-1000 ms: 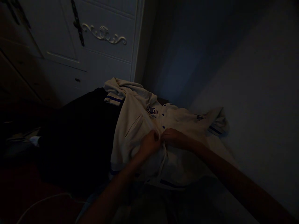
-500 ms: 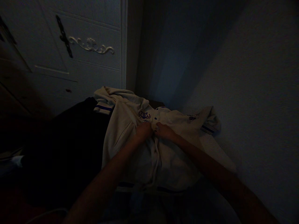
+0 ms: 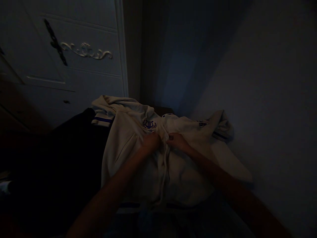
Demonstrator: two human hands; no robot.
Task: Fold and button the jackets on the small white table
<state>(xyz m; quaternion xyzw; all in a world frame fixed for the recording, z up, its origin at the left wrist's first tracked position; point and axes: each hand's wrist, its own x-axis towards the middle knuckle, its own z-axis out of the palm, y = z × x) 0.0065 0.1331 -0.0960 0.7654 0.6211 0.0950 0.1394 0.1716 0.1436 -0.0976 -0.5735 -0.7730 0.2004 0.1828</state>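
Observation:
A cream jacket (image 3: 190, 165) with dark blue stripes at its cuffs and hem lies spread out, front upward. Its left chest bears an embroidered emblem (image 3: 149, 124), and smaller dark lettering (image 3: 203, 124) shows on the other side. Over the middle of its front, my left hand (image 3: 151, 142) is closed on the front edge, blurred a little, fingertips mostly hidden. Across the opening, my right hand (image 3: 178, 141) pinches the other front edge between thumb and fingers. Between the hands runs the wavy button strip (image 3: 163, 158). Dim light hides the finer details.
Dark black fabric (image 3: 66, 158) lies left of the jacket. Behind it stands a white cabinet door (image 3: 91, 76) with a dark handle (image 3: 55, 42) and scroll ornament (image 3: 86, 50). A plain wall (image 3: 272, 92) rises close on the right.
The view has shifted slightly, moving the cabinet leftward. My hands are a little farther apart, and more of the jacket's front edge shows between them. Both stay on the jacket.

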